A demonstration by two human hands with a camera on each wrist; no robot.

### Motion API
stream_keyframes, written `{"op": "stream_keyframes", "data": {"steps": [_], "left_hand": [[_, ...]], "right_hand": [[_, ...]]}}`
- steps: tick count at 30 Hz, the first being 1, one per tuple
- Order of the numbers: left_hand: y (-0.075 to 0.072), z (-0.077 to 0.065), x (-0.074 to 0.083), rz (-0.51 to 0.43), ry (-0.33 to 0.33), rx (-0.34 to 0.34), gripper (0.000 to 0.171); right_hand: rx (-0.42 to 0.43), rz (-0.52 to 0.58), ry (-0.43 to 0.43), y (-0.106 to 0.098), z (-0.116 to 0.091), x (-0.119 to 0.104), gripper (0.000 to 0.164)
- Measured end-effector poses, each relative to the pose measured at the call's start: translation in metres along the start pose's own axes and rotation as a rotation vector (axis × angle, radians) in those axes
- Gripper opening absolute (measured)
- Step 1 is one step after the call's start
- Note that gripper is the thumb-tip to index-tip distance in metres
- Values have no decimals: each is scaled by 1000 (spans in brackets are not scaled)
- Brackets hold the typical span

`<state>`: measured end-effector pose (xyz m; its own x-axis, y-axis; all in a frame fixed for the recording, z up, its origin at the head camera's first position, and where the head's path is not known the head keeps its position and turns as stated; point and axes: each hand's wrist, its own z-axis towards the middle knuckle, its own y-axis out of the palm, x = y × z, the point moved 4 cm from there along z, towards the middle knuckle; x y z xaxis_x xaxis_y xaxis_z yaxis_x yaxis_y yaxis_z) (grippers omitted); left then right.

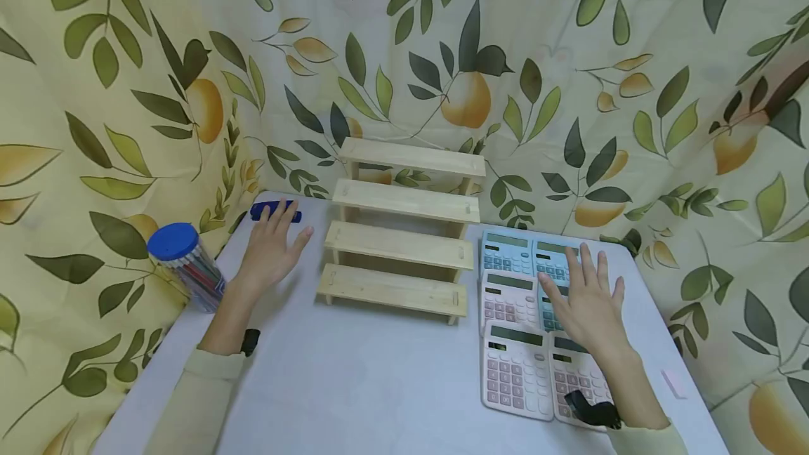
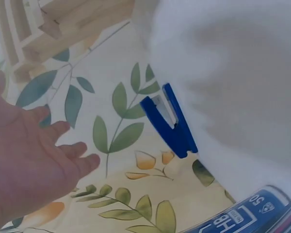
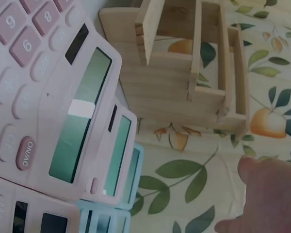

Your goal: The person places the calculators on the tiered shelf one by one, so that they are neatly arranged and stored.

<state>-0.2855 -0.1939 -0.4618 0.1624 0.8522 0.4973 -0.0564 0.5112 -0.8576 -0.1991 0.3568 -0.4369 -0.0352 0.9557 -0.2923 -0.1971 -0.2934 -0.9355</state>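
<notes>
My left hand (image 1: 270,253), fingers spread and holding nothing, hovers over the table's left side. Just past its fingertips lies a blue stapler (image 1: 276,211), which the left wrist view shows as a blue stapler (image 2: 170,124) with its jaws apart. My right hand (image 1: 589,304), also spread and bare, is above several calculators. Two light blue calculators (image 1: 508,253) lie at the back; pink calculators (image 1: 518,371) lie in front, overlapping them. Part of the right-hand calculators is hidden under my hand and wrist. Between the hands stands a four-step wooden rack (image 1: 395,286) with bare shelves.
A clear tub of pencils with a blue lid (image 1: 173,241) stands at the left edge, beside my left forearm. A small pale pink block (image 1: 674,383) lies near the right edge. Leaf-patterned cloth (image 1: 404,34) hangs behind and beside the white table (image 1: 366,378).
</notes>
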Motion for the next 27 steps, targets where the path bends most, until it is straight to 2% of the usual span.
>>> {"op": "stream_keyframes", "data": {"steps": [10,18,27], "left_hand": [[-2,-4,2,-272,-12,-21,76],[2,-5,-3,-652,-35,-44,69],[5,-9,-4,-921,-55,-40,67]], "right_hand": [[40,8,-5,-5,-20,-1,86],[53,27,-14,-9,-37,3,86],[3,18,13,-2,-60,9,85]]}}
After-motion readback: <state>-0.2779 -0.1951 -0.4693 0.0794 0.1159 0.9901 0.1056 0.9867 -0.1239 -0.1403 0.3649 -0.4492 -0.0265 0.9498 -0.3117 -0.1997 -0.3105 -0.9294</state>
